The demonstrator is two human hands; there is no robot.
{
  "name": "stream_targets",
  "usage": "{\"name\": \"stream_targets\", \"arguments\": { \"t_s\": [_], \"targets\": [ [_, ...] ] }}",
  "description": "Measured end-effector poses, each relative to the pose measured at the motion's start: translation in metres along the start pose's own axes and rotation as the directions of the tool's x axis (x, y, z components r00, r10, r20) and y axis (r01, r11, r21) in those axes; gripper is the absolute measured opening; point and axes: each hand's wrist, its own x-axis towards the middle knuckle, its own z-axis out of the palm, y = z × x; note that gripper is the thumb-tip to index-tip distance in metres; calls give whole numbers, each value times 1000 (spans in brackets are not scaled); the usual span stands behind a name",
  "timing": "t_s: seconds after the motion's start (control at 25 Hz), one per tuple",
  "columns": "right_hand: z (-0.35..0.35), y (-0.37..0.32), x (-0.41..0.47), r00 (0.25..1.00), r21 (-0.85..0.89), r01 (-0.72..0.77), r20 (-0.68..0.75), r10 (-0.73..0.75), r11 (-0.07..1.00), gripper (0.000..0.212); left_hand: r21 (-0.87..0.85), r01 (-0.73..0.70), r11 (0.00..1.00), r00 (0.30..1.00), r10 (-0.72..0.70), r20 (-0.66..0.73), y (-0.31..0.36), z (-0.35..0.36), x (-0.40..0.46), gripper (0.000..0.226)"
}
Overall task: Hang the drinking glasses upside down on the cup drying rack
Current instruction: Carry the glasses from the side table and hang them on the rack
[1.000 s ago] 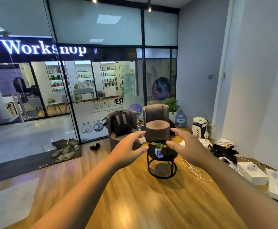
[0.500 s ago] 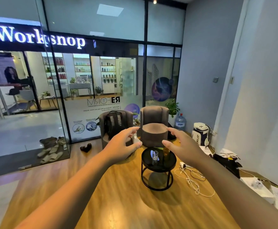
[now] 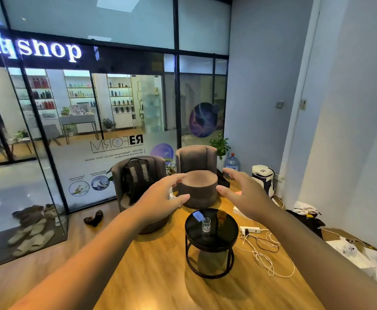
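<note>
A clear drinking glass (image 3: 206,225) stands upright on a small round black side table (image 3: 228,239). An amber glass (image 3: 221,217) stands just behind and to the right of it. Both of my arms stretch forward at chest height, well short of the table. My left hand (image 3: 160,201) and my right hand (image 3: 245,195) hold nothing, palms facing each other with fingers loosely spread. No cup drying rack shows in the head view.
Two grey armchairs (image 3: 197,173) stand behind the table, one with a black backpack (image 3: 136,177). A power strip and white cables (image 3: 263,247) lie on the wooden floor to the right. White boxes (image 3: 348,249) and bags line the right wall. A glass wall (image 3: 48,153) closes the left.
The view has come closer to the side table and tipped down, so the table and glasses sit lower and larger. Both hands stay raised and empty, now above the table.
</note>
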Motion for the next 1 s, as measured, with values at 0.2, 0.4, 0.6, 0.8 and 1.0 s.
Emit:
{"name": "stream_targets", "arguments": {
  "t_s": [0.2, 0.4, 0.6, 0.8, 1.0],
  "targets": [
    [25, 13, 73, 999, -18, -19, -35, 19, 1000, 66, -17, -54, 998, 998, 54, 14, -50, -1, 80, 66],
    [50, 49, 132, 999, -26, -26, -34, 25, 999, 66, -19, -52, 998, 998, 53, 34, -93, 19, 142, 68],
    [78, 98, 203, 998, 11, -58, -4, 58, 998, 65, -12, -27, 1000, 998, 28, 49, -129, 54, 210, 70],
    [97, 165, 293, 997, 30, -36, 73, 34, 999, 66, -3, 47, 999, 997, -47, 68, -165, 92, 296, 76],
    [102, 237, 359, 994, 4, -30, 103, 29, 1000, 69, 32, 63, 997, 993, -66, 98, -189, 134, 385, 80]
  ]
}}
